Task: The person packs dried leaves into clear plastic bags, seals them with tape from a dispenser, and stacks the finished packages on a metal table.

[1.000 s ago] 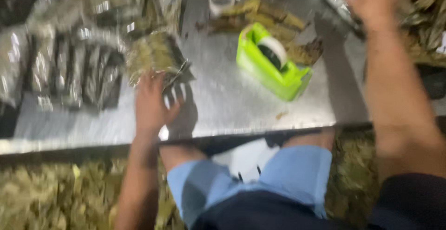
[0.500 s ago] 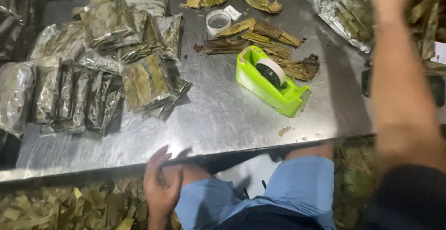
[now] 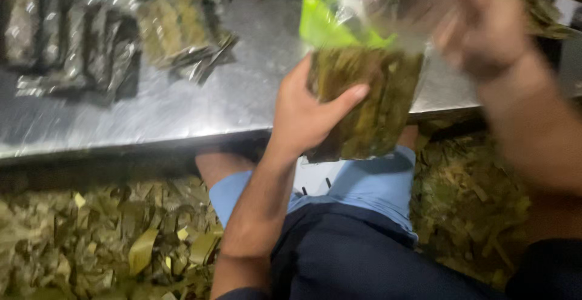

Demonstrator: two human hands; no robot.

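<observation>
Left hand [image 3: 309, 115]: grasps a clear plastic bag packed with green leaf-wrapped bundles [image 3: 364, 103], thumb across its front, held just above the edge of the steel counter [image 3: 182, 109].
Right hand [image 3: 485, 30]: blurred, at the bag's open top; whether it grips the film I cannot tell.
Behind the bag: bright green tape dispenser [image 3: 321, 21].
Doing it well: a firm lower grip, the bag upright, should keep the mouth steady.
On the counter: more sealed packets [image 3: 79, 45].

Dim light, heavy motion blur, glare on steel table [image 3: 182, 112]
</observation>
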